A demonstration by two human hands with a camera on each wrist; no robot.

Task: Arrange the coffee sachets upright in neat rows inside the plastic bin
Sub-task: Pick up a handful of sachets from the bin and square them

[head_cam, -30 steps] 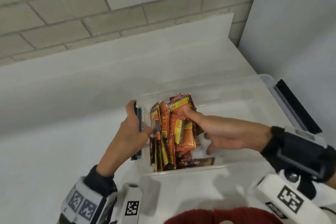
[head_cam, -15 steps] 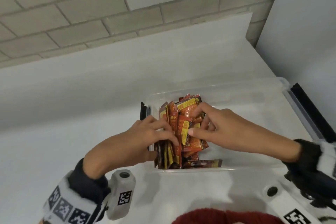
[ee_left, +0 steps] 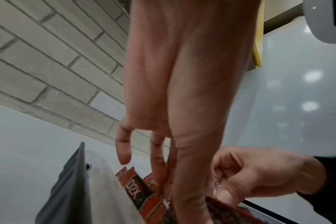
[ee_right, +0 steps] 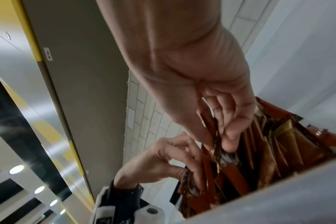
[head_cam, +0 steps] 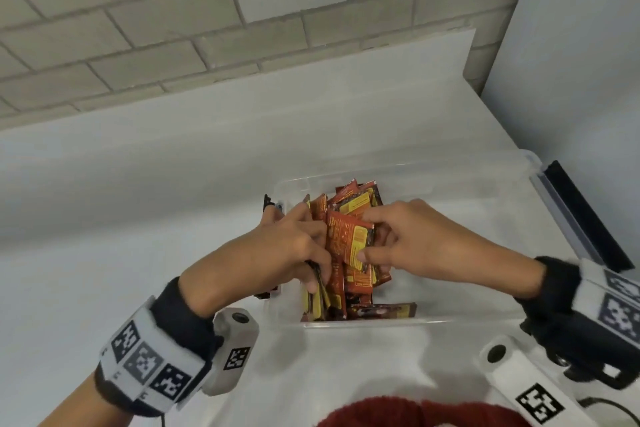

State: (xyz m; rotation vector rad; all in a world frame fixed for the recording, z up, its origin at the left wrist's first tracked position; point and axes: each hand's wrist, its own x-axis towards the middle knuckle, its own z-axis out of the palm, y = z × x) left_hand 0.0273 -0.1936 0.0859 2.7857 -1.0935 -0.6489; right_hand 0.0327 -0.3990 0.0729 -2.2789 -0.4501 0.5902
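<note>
Clear plastic bin point(head_cam: 346, 324) on the white worktop point(head_cam: 104, 218): red-and-yellow foil coffee sachets point(head_cam: 349, 243) packed at its left end, long axes mostly upright, tops leaning. One sachet lies flat along the near wall. Your left hand point(head_cam: 291, 246) fingers curl round the left of the bundle; your right hand point(head_cam: 415, 246) pinches one sachet's top edge. Only the right wrist view shows thumb and forefinger closed on that edge.
</note>
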